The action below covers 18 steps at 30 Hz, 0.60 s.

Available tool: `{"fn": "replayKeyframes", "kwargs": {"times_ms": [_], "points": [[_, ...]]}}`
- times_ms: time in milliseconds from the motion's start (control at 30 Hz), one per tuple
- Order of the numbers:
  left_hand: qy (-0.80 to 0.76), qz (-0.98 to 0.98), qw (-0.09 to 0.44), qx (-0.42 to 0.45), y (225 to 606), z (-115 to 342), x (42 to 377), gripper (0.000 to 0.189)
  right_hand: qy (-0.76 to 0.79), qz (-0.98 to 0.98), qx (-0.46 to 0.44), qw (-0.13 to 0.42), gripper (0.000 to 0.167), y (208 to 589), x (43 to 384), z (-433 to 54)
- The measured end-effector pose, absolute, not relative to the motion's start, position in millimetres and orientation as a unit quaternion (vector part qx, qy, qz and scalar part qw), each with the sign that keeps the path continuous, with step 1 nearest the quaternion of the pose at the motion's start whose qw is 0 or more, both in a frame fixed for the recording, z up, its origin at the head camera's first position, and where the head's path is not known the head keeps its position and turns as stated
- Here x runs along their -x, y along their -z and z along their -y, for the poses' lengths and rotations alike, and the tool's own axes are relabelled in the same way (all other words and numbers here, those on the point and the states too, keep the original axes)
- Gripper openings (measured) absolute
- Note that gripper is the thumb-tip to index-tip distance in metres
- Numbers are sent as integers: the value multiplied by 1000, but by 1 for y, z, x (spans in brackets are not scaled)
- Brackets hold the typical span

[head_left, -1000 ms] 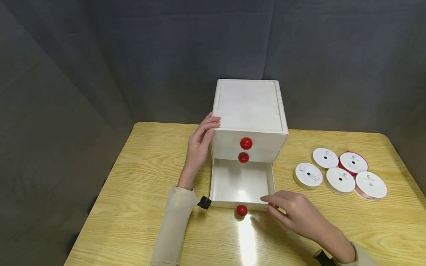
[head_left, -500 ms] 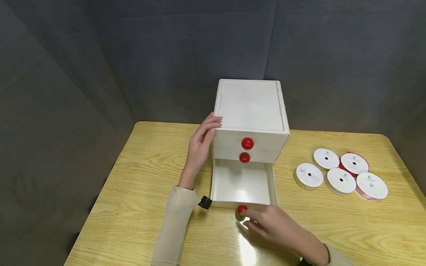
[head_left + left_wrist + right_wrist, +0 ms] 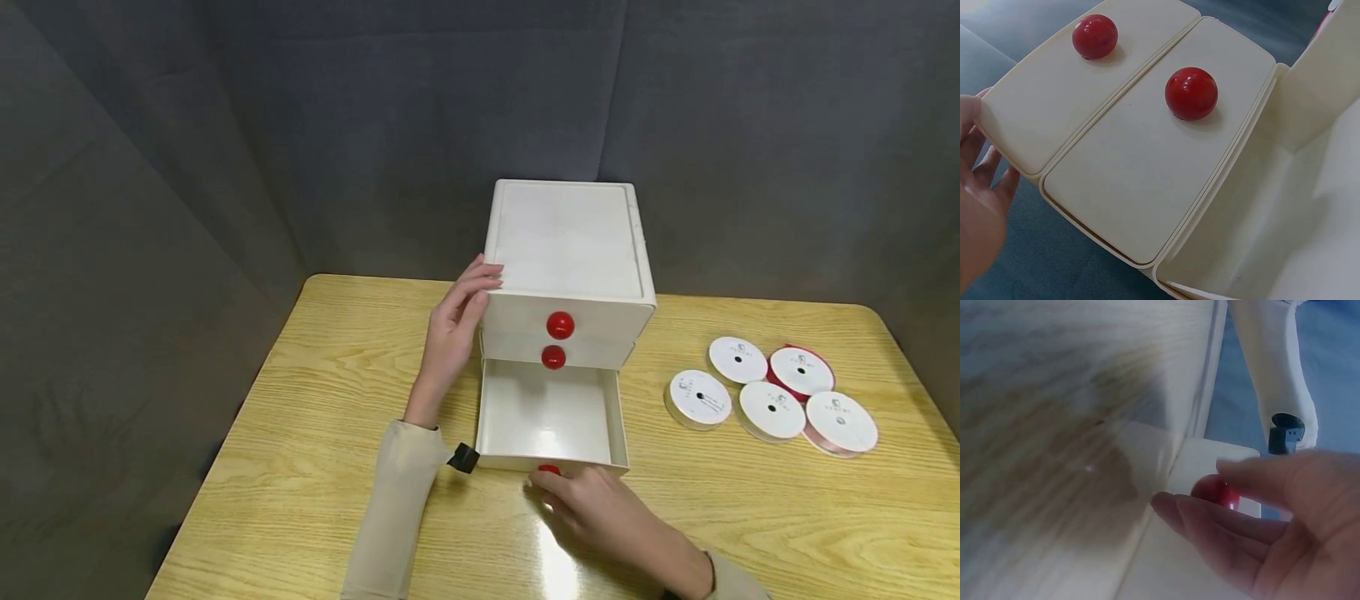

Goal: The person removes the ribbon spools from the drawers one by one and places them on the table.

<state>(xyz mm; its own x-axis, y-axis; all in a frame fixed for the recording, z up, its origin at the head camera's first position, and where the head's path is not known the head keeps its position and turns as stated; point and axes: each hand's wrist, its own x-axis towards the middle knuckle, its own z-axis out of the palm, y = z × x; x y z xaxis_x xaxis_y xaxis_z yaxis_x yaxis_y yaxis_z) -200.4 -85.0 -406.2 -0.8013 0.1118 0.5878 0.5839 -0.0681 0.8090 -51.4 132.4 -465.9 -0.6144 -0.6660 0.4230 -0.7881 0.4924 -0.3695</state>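
Note:
A white cabinet (image 3: 567,237) with red ball knobs stands at the middle of the table. Its bottom drawer (image 3: 546,408) is pulled out, and bare floor shows inside. Against the cabinet's upper left front corner rests my left hand (image 3: 453,321), its fingertips over the top edge and fairly straight. The left wrist view shows the upper drawer's knob (image 3: 1095,36) and the middle drawer's knob (image 3: 1191,94). Low in front, my right hand (image 3: 603,508) pinches the bottom drawer's red knob (image 3: 1213,490) between thumb and fingers, partly hiding it.
To the right of the cabinet, several ribbon spools (image 3: 770,410) lie flat on the wooden table (image 3: 337,375). A dark cloth (image 3: 420,125) hangs behind the table.
My right hand has moved left from the drawer's right front corner to its red knob and now pinches it. The left hand stays at the cabinet's corner; the drawer looks unmoved.

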Motion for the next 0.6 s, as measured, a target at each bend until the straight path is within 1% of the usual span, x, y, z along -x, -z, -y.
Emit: {"fn": "replayKeyframes", "kwargs": {"times_ms": [167,333,433,600], "points": [[682,660,173,263,406,85,200,23,-275,855,-417,137,26,472,52,-129],[680,661,174,263,407,85,200,24,-266,863,-403,149,29,474,52,-127],[682,660,174,262,407,85,200,24,-271,862,-405,143,29,474,55,-126],[682,660,173,263,407,85,200,24,-290,856,-413,114,26,472,65,-127]]}}
